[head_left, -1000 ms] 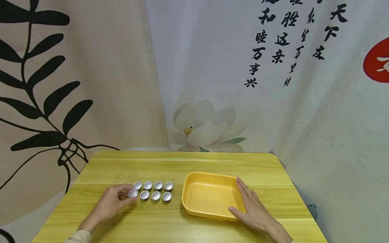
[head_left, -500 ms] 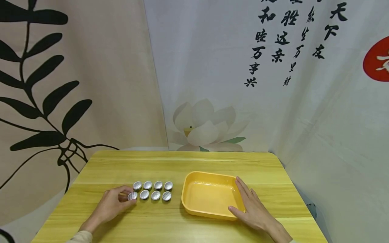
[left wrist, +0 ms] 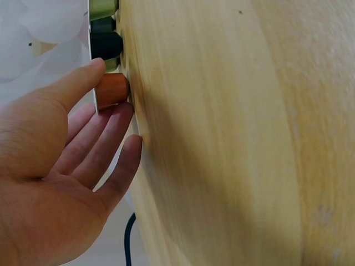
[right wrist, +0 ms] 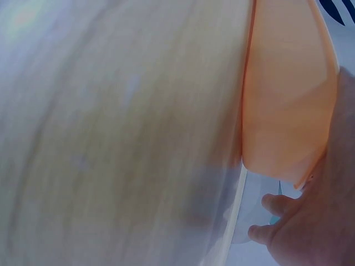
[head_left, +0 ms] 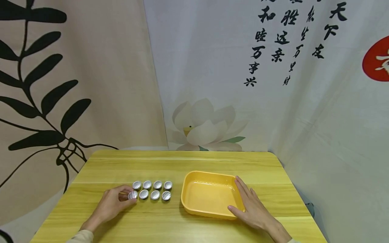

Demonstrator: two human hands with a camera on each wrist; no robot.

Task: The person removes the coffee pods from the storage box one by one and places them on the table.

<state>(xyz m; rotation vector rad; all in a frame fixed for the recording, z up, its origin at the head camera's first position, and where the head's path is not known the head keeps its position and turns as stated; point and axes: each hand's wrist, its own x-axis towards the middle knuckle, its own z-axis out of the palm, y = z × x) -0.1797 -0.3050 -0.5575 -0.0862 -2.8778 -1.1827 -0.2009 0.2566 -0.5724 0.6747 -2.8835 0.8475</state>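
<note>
My left hand (head_left: 113, 203) pinches a coffee capsule (head_left: 132, 195) at the left end of the front row. In the left wrist view this capsule (left wrist: 112, 89) has a copper-orange body, with its flat lid side facing the thumb. The thumb touches the lid's rim and the fingers curl behind and under the body. Several more silver-topped capsules (head_left: 155, 194) stand lid up in two rows to its right; green and dark ones (left wrist: 105, 45) show beside it. My right hand (head_left: 254, 211) rests with spread, straight fingers on the right rim of a yellow plastic tray (head_left: 209, 215).
The tray stands right of the capsule rows on a wood-grain table (head_left: 152, 226), with bare tabletop between them. Behind the table hangs a printed cloth (head_left: 206, 67). A black cable (left wrist: 128, 238) shows beyond the table edge in the left wrist view.
My left hand has brought its capsule slightly down and nearer, into line with the front row. The right hand and the tray have stayed in place.
</note>
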